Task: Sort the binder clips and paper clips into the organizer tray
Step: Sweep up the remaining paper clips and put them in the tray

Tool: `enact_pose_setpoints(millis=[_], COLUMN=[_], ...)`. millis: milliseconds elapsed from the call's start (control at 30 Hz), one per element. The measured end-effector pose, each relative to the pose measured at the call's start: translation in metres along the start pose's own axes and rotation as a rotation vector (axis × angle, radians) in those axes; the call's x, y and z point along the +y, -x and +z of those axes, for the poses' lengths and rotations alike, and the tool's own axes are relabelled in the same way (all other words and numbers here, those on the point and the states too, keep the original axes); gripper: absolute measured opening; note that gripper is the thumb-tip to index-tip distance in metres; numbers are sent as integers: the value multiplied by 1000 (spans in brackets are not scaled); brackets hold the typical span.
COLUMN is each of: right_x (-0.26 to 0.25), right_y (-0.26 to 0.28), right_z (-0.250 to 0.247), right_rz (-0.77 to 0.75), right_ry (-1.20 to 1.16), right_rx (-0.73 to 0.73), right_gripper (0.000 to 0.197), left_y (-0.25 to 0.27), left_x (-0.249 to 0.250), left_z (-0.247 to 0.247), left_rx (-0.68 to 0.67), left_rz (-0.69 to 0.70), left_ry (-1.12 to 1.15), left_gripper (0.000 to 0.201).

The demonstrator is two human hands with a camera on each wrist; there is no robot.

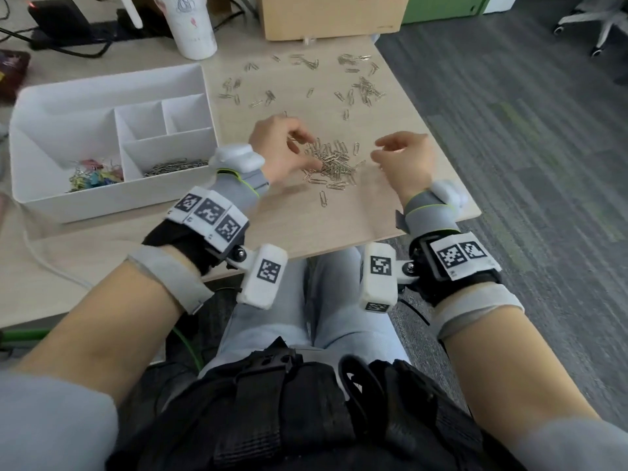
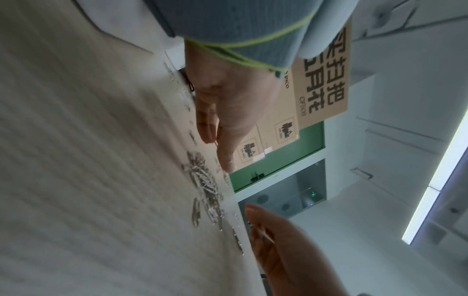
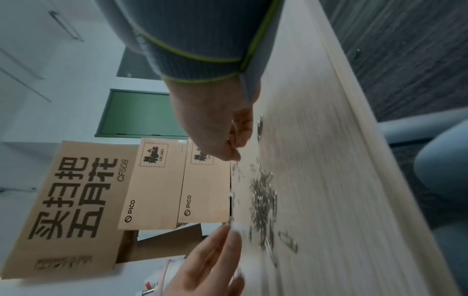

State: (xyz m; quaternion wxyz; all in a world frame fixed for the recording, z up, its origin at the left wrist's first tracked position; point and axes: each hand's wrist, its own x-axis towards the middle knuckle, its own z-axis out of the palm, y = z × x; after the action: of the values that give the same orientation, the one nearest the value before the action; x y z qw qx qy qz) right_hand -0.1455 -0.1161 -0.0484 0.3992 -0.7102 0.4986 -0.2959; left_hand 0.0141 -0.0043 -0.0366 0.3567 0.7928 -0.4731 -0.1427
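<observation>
A pile of silver paper clips (image 1: 331, 163) (image 2: 205, 180) (image 3: 263, 198) lies on the wooden table between my hands. My left hand (image 1: 294, 147) (image 2: 222, 124) hovers at the pile's left side with fingers fairly straight and the thumb tip touching the clips. My right hand (image 1: 385, 151) (image 3: 228, 144) is at the pile's right side, fingers curled, and seems to pinch a paper clip. The white organizer tray (image 1: 112, 202) stands to the left. Its front-left compartment holds coloured binder clips (image 1: 93, 176), and the one beside it holds paper clips (image 1: 176, 164).
More paper clips (image 1: 365, 88) are scattered across the far part of the table. A white tumbler (image 1: 192, 25) and a cardboard box (image 1: 326, 15) stand at the back. The table's right edge (image 1: 452, 137) runs close to my right hand, with carpet beyond.
</observation>
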Motion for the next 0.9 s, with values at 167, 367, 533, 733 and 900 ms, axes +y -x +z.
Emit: enact_pose_setpoints(millis=[167, 367, 533, 733, 900], right_x=[9, 8, -2, -5, -5], right_y=[-8, -10, -12, -29, -44], right_z=[-14, 9, 18, -2, 16], right_rz=[85, 10, -38, -2, -23], right_ry=[136, 167, 97, 67, 278], right_rx=[-94, -165, -269, 12, -203], right_gripper=[22, 19, 21, 31, 50], left_y=[9, -2, -18, -35, -64], left_x=[4, 6, 4, 6, 5], left_z=[2, 23, 27, 13, 3], left_rx=[-371, -405, -317, -124, 159], left_rz=[-14, -26, -57, -36, -84], left_ry=[-109, -76, -37, 16, -43], left_gripper=[29, 21, 22, 10, 18])
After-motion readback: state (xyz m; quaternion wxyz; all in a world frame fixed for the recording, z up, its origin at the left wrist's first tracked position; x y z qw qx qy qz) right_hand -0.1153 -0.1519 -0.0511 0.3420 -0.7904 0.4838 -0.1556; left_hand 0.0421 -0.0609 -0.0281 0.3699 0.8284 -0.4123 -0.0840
